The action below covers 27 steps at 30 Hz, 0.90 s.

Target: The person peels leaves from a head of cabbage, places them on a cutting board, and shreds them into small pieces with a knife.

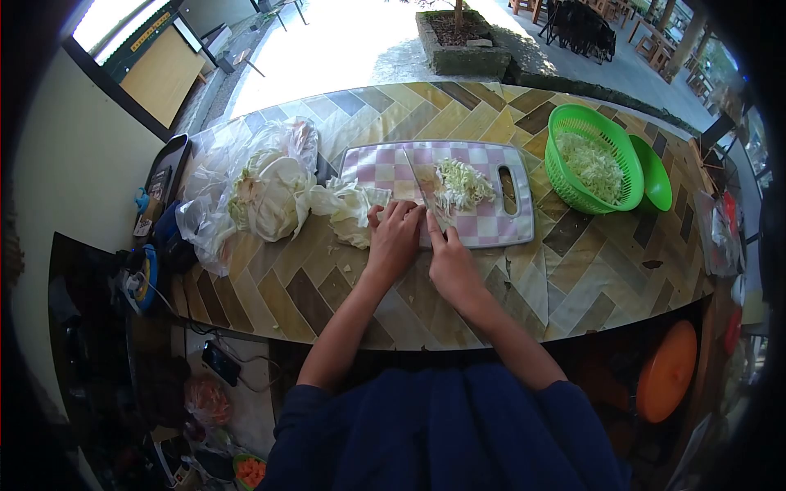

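My right hand [448,260] is wrapped round the handle of a knife [416,177], whose blade points away from me over the checkered cutting board [514,231]. Just left of the blade, my left hand [396,237] presses with bent fingers on cabbage leaves [350,214] that stretch past the board's left edge. Shredded cabbage [461,185] lies in a small heap to the right of the blade. Farther left, a larger piece of cabbage [274,196] rests on a clear plastic bag [209,217]. What lies directly under my left fingers is partly hidden.
A green basket [553,170] of shredded cabbage stands at the right, beside a green bowl [657,176]. A dark tray [169,155] is at the table's left end. Below the table are a phone [221,362], an orange round object [667,372] and a container of orange pieces [250,471].
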Each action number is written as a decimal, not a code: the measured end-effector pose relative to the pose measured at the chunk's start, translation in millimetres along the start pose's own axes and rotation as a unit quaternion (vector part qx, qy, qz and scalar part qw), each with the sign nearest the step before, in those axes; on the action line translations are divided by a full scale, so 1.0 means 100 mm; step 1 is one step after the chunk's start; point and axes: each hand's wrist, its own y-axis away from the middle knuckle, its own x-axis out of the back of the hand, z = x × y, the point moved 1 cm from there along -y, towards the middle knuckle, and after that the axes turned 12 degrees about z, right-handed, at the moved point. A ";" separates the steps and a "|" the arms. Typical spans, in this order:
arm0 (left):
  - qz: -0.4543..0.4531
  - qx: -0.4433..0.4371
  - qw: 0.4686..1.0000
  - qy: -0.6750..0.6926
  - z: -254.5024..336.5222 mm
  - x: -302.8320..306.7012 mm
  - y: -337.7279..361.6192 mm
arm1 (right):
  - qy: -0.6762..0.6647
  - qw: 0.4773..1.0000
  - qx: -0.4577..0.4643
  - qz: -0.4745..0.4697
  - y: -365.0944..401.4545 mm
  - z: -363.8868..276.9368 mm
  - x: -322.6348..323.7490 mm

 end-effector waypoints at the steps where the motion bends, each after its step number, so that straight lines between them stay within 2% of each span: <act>1: 0.001 0.002 1.000 0.002 -0.01 0.00 0.00 | 0.005 1.000 -0.010 -0.016 0.02 0.00 0.04; 6: 0.007 -0.024 1.000 -0.015 -0.06 -0.02 0.02 | -0.008 0.998 -0.028 -0.064 0.12 0.09 0.29; 12: 0.011 -0.032 0.999 -0.017 -0.04 0.00 0.01 | -0.065 0.997 0.016 -0.025 0.16 0.08 0.28; 21: 0.001 -0.024 1.000 0.001 -0.05 0.02 0.02 | 0.001 0.998 -0.013 -0.069 0.27 -0.06 0.30; 27: 0.002 -0.026 1.000 0.012 -0.06 0.03 0.06 | 0.014 1.000 0.001 -0.022 0.10 0.02 0.05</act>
